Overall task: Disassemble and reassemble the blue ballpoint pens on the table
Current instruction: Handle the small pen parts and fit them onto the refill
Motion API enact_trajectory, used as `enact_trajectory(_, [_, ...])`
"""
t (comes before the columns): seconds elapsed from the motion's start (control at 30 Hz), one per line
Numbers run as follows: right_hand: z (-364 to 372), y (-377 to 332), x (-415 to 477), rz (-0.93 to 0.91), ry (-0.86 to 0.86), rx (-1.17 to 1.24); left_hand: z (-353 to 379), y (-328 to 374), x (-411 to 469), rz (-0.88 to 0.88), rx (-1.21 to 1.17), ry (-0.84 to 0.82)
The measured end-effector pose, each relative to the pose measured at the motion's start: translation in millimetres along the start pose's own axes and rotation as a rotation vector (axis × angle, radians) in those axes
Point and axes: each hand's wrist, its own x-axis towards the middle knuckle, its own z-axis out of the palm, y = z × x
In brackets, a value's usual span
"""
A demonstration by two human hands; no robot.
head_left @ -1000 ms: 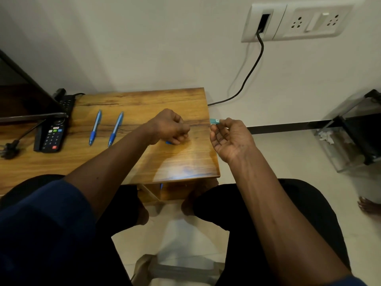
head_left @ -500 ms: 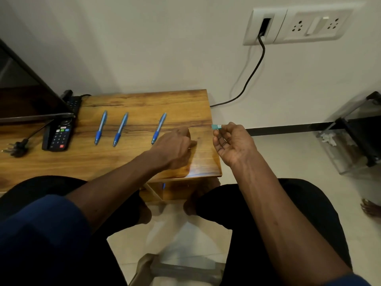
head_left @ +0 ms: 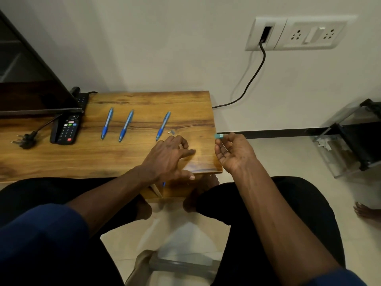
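The desk (head_left: pixel 61 162) fills the centre left of the frame. The left hand (head_left: pixel 167 159) is over its right end, fingers spread and released. Just right of the desk, the right hand (head_left: pixel 235 152) pinches a teal part (head_left: pixel 219 136). Three pens (head_left: pixel 126 125) lie apart above the left hand, with tiny bits (head_left: pixel 172 132) beside the rightmost.

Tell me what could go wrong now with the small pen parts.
The loose parts beside the right-most pen lie just ahead of the left hand; a careless sweep might scatter them. The right hand pinches a teal piece at the table edge; if it slips, it may reach the floor.
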Motion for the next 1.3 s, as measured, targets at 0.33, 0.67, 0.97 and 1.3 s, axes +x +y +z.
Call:
enact_trajectory(0.33, [17.3,10.8,-2.2,-0.002,-0.011,-0.033,32.2,4.8,-27.1,0.020,-0.067,0.215])
enact_trajectory(0.67, [29.0,3.4,-28.6,-0.019,-0.033,0.064,54.4,4.2,-48.3,0.034,-0.264,0.445])
enact_trajectory(0.97, [21.8,-5.1,-41.4,0.026,-0.035,0.169,67.8,10.0,-53.4,0.023,-0.372,0.619])
enact_trajectory(1.3, [39.6,-4.9,-44.2,0.040,-0.039,0.260,78.5,7.5,-50.0,0.056,-0.371,0.702])
